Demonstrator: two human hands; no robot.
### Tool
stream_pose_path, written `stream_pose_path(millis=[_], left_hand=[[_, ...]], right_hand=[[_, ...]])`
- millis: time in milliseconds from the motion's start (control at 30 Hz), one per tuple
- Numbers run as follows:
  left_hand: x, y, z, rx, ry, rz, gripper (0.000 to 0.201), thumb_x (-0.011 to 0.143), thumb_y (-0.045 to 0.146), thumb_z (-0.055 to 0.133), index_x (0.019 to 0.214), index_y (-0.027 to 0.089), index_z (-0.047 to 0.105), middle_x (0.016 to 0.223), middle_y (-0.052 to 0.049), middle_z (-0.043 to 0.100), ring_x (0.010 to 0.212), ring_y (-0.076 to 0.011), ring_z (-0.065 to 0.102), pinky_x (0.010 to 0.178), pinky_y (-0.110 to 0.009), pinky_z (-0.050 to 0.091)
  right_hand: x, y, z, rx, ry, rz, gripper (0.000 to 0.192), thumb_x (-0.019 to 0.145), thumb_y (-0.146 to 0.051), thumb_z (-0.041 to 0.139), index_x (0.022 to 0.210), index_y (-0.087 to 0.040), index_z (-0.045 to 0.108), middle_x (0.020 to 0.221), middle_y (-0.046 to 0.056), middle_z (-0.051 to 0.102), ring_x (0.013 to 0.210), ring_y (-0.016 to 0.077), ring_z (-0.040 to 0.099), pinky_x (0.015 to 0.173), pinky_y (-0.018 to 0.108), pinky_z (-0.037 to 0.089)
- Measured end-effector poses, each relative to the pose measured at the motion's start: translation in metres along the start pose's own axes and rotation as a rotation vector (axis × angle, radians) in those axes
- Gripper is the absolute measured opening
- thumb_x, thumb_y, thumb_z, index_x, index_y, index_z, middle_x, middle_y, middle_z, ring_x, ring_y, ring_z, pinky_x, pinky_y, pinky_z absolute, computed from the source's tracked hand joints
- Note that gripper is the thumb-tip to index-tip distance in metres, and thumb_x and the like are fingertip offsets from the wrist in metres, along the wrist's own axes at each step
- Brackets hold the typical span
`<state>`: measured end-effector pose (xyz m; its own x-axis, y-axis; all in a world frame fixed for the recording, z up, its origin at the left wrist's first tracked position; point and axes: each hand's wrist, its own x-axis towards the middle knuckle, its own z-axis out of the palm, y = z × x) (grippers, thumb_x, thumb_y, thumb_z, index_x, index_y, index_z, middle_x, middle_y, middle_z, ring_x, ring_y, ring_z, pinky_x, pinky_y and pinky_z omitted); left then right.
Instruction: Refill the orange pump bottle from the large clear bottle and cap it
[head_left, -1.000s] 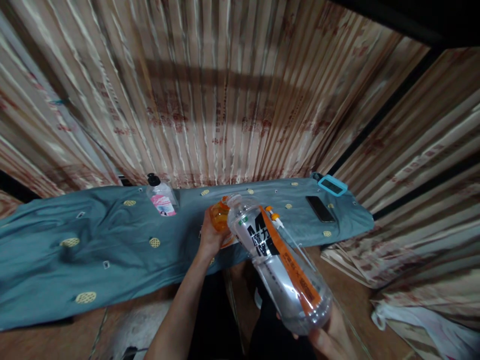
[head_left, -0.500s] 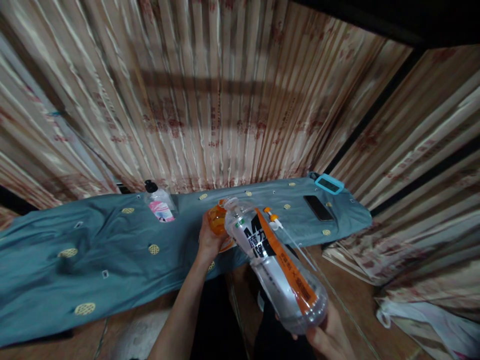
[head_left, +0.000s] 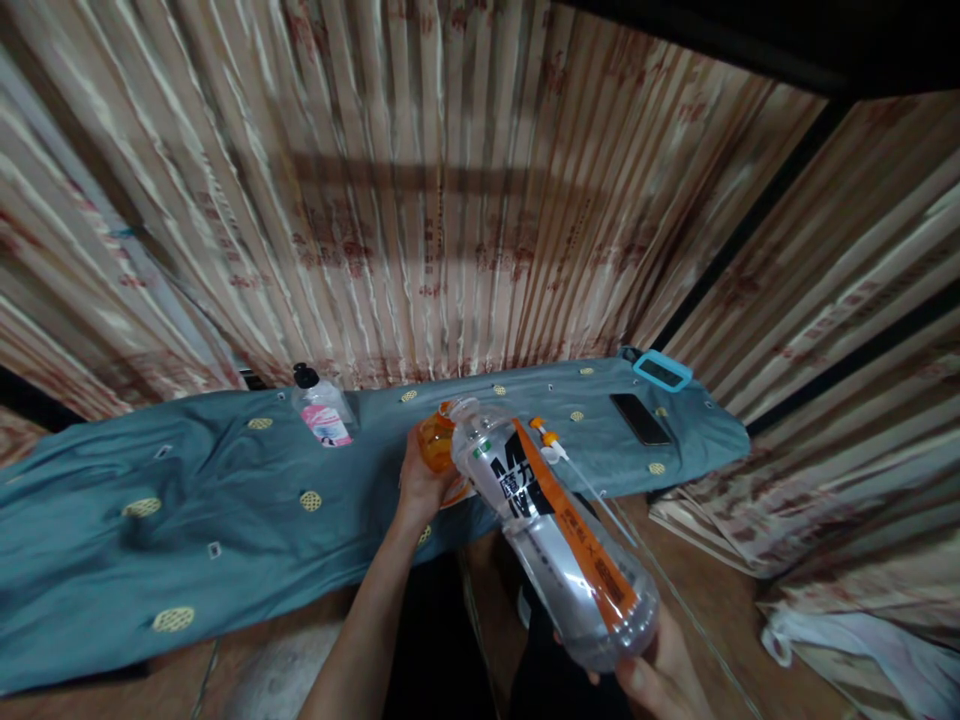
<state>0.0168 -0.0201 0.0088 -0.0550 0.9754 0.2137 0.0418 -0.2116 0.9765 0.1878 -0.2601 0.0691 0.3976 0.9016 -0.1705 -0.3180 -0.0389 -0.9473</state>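
Nearest me, at the right, my right hand (head_left: pixel 652 665) grips the base of a big clear bottle (head_left: pixel 566 545) with an orange and black label. The bottle slants away to the left, its neck bare, so as I judge it the uncapping is done and so is the lining-up. My left hand (head_left: pixel 420 480) is wrapped round a small orange bottle (head_left: pixel 436 443) near the middle of the scene; its neck is at or just beside the clear one's mouth, and I cannot tell whether the two touch. I take it I am partway through pouring: whether liquid is running, or how much is left, I cannot see. Parting the two bottles is not yet done.

Just beyond the clear bottle, to its right, a white and orange pump (head_left: pixel 553 445) is out of any bottle, its thin tube pointing back toward me; refitting it looks undone. A dark phone (head_left: pixel 640 418) lies farther right on the blue-green cloth (head_left: pixel 255 480). Over on the left stands a black-capped bottle (head_left: pixel 324 412), untouched. At the far right is a blue-framed device (head_left: pixel 662 371), and behind everything hangs the striped curtain (head_left: pixel 420 200)
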Motion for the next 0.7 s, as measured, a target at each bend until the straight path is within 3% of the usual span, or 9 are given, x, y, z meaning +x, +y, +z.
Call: stream_pose_path(millis=[133, 333, 533, 700], left_hand=[[-0.0002, -0.0022, 0.0002, -0.015, -0.007, 0.009, 0.076, 0.054, 0.035, 0.083, 0.121, 0.02, 0.052, 0.114, -0.008, 0.071, 0.104, -0.0288, 0.07, 0.094, -0.043, 0.056], [0.0003, -0.0054, 0.002, -0.042, -0.002, 0.002, 0.075, 0.054, 0.036, 0.084, 0.121, 0.021, 0.052, 0.115, -0.007, 0.071, 0.104, -0.0281, 0.071, 0.094, -0.043, 0.056], [0.0003, -0.0047, 0.0008, -0.038, -0.011, 0.025, 0.073, 0.055, 0.034, 0.084, 0.12, 0.021, 0.054, 0.115, -0.007, 0.071, 0.105, -0.0286, 0.07, 0.096, -0.043, 0.056], [-0.0002, -0.0034, -0.0006, -0.012, -0.007, 0.014, 0.075, 0.055, 0.032, 0.083, 0.122, 0.021, 0.053, 0.115, -0.008, 0.071, 0.105, -0.0291, 0.07, 0.096, -0.044, 0.056]], right_hand=[[0.0003, -0.002, 0.0038, 0.012, 0.027, -0.051, 0.059, 0.055, -0.061, 0.092, 0.099, -0.027, 0.072, 0.112, 0.007, 0.077, 0.111, 0.0342, 0.068, 0.09, 0.04, 0.053], [0.0009, -0.0014, 0.0046, 0.02, 0.043, -0.055, 0.059, 0.054, -0.06, 0.093, 0.098, -0.029, 0.071, 0.113, 0.006, 0.077, 0.117, 0.0352, 0.066, 0.094, 0.041, 0.051], [0.0007, -0.0057, 0.0065, -0.023, 0.047, -0.053, 0.058, 0.056, -0.064, 0.09, 0.098, -0.029, 0.07, 0.105, 0.006, 0.079, 0.108, 0.0343, 0.07, 0.098, 0.043, 0.05], [0.0018, -0.0084, 0.0083, -0.022, 0.018, -0.092, 0.055, 0.058, -0.063, 0.089, 0.096, -0.029, 0.069, 0.11, 0.007, 0.078, 0.119, 0.0376, 0.066, 0.104, 0.047, 0.048]])
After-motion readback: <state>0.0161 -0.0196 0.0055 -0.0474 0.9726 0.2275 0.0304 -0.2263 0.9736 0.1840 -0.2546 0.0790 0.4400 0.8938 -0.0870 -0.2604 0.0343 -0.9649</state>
